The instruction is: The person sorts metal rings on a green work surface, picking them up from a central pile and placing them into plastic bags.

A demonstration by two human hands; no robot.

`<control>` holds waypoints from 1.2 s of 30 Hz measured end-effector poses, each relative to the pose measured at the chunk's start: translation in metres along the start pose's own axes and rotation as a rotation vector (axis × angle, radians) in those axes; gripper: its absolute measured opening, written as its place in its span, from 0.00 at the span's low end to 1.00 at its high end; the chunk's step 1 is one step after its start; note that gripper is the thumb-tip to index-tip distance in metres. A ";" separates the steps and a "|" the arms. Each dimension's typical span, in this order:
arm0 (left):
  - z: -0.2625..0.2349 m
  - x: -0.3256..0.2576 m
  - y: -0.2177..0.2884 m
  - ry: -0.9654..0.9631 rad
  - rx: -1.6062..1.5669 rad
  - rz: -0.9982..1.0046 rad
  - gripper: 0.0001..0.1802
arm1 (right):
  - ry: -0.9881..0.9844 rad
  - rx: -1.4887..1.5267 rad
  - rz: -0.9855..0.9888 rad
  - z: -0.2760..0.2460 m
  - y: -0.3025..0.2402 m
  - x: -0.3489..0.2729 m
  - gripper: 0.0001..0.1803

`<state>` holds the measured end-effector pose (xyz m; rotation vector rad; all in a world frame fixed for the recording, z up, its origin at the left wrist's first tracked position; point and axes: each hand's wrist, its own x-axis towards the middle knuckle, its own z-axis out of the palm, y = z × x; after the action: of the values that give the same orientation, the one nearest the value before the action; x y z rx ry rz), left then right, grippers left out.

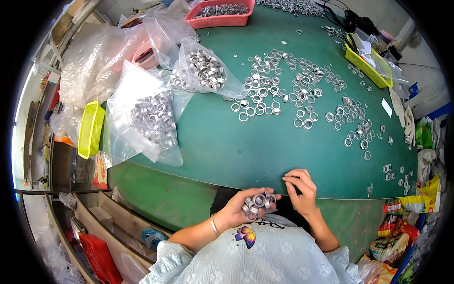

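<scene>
Cupped palm up at the near edge of the table, my left hand (pixel 234 207) holds a small pile of silver metal rings (pixel 258 200). My right hand (pixel 302 189) hovers just to the right, over the table's edge, its fingers bent and apart from the thumb with nothing visible between them. Farther off, many loose metal rings (pixel 260 97) are spread over the green table (pixel 227 146). To the left lie two clear plastic bags, a nearer bag (pixel 163 154) and a farther bag (pixel 229 85), both with rings inside.
A pink-red tray (pixel 220 21) of small metal parts stands at the far side. One yellow-green basket (pixel 91 130) is at the left edge, another yellow basket (pixel 369 66) at the far right. White gloves (pixel 409 124) lie on the right edge. Wooden compartments (pixel 118 222) sit lower left.
</scene>
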<state>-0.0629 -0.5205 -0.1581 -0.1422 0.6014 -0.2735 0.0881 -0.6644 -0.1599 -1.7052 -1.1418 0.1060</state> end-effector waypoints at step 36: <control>0.165 0.021 0.262 0.088 -0.011 1.535 0.22 | 0.080 0.020 0.074 0.010 0.006 -0.002 0.07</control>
<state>0.1045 -0.2684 -0.0896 0.3386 0.6506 1.2135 0.0856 -0.6587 -0.1699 -1.7190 -1.0158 0.0945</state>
